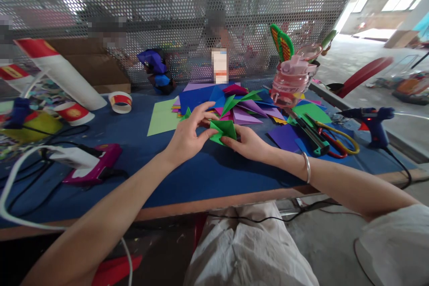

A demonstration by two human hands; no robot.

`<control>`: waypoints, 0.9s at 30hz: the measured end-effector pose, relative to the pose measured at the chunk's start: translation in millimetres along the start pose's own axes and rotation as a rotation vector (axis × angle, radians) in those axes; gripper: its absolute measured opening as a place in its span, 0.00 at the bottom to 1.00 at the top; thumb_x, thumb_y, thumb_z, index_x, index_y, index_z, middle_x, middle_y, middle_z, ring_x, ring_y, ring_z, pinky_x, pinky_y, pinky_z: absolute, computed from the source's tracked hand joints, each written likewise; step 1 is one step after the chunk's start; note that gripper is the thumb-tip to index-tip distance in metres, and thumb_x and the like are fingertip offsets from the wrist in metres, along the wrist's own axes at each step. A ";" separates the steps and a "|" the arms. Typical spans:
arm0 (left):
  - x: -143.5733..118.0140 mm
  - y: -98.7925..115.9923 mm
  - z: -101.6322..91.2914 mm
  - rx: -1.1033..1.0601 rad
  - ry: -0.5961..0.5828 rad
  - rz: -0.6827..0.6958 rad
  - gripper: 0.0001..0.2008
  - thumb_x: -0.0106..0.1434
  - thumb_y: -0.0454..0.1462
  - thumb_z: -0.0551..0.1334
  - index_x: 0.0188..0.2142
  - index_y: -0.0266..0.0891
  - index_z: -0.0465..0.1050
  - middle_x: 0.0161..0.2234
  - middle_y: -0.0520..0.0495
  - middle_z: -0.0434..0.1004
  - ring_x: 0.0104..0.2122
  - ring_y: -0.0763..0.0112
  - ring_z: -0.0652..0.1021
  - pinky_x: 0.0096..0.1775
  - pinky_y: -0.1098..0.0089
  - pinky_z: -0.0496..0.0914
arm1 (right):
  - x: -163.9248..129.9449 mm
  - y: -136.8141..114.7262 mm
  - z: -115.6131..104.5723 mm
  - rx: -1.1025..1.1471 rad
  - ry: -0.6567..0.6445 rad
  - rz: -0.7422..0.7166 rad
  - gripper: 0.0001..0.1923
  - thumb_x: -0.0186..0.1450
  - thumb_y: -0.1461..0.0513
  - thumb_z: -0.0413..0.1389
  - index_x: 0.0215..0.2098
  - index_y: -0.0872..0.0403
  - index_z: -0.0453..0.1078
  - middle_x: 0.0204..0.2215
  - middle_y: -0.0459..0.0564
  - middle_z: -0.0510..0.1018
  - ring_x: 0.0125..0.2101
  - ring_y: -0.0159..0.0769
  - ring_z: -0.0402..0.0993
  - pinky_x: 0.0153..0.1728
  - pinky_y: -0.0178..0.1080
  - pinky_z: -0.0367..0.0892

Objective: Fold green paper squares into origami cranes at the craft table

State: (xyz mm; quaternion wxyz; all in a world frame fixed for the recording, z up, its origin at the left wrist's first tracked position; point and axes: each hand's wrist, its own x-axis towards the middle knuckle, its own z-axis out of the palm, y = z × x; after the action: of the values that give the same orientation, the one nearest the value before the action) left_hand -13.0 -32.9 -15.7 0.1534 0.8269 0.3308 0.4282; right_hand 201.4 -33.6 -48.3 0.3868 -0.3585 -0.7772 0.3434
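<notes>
A small piece of folded green paper [222, 131] is held just above the blue table, in front of me. My right hand [246, 142] pinches its right side between thumb and fingers. On its left side, my left hand [193, 132] has the thumb against the paper, with the fingers curved behind and above it. Right behind the hands lies a heap of folded and flat coloured paper [246, 109] in purple, green, blue and pink. A pale green sheet [163, 118] lies to the left of that heap.
At right lie a box cutter [311, 136], scissors [338, 140] and a blue glue gun [377, 125]; a pink bottle [290, 82] stands behind them. A magenta power strip [112, 157] with cables, paper cups [120, 102] and a white roll [69, 73] occupy the left. A perforated metal screen [181, 4] rises behind.
</notes>
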 end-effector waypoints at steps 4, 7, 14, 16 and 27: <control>0.1 3.4 -1.0 0.185 -0.020 0.020 0.18 0.70 0.37 0.63 0.58 0.40 0.74 0.53 0.42 0.83 0.51 0.59 0.83 0.56 0.60 0.76 | -0.1 -1.8 -0.8 -0.046 0.035 -0.052 0.15 0.67 0.59 0.56 0.49 0.56 0.74 0.39 0.50 0.82 0.37 0.39 0.76 0.40 0.40 0.68; -0.1 6.6 0.1 0.227 -0.009 0.014 0.12 0.70 0.38 0.63 0.50 0.40 0.79 0.50 0.42 0.85 0.50 0.58 0.83 0.56 0.59 0.76 | -0.1 -3.6 -1.4 -0.078 0.040 -0.022 0.14 0.66 0.60 0.56 0.48 0.56 0.75 0.40 0.51 0.82 0.38 0.40 0.76 0.40 0.41 0.69; 1.9 9.4 2.2 -0.018 0.041 -0.243 0.07 0.60 0.39 0.66 0.36 0.39 0.81 0.35 0.47 0.85 0.36 0.62 0.82 0.44 0.63 0.77 | -0.9 -11.1 -0.9 0.043 0.050 0.030 0.20 0.62 0.48 0.63 0.45 0.53 0.71 0.37 0.47 0.77 0.35 0.36 0.71 0.35 0.39 0.66; 2.3 8.3 4.0 -0.130 0.065 -0.344 0.09 0.58 0.41 0.67 0.35 0.38 0.80 0.32 0.47 0.84 0.33 0.63 0.81 0.39 0.65 0.77 | -0.9 -11.7 0.8 0.150 0.032 0.062 0.27 0.59 0.46 0.67 0.48 0.52 0.67 0.39 0.48 0.77 0.37 0.36 0.72 0.36 0.39 0.68; -1.9 12.0 17.4 -0.384 -0.012 -0.475 0.12 0.55 0.43 0.70 0.33 0.39 0.74 0.27 0.51 0.78 0.29 0.66 0.79 0.34 0.66 0.76 | -0.2 -8.1 -0.7 0.040 0.095 0.038 0.06 0.66 0.59 0.55 0.37 0.53 0.69 0.32 0.47 0.79 0.33 0.35 0.74 0.33 0.36 0.66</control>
State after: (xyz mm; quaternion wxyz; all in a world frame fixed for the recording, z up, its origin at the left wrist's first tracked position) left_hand 5.3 -42.5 -20.7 0.4048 0.6848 0.4267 0.4303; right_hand 199.7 -37.7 -41.5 0.4238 -0.3813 -0.7440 0.3487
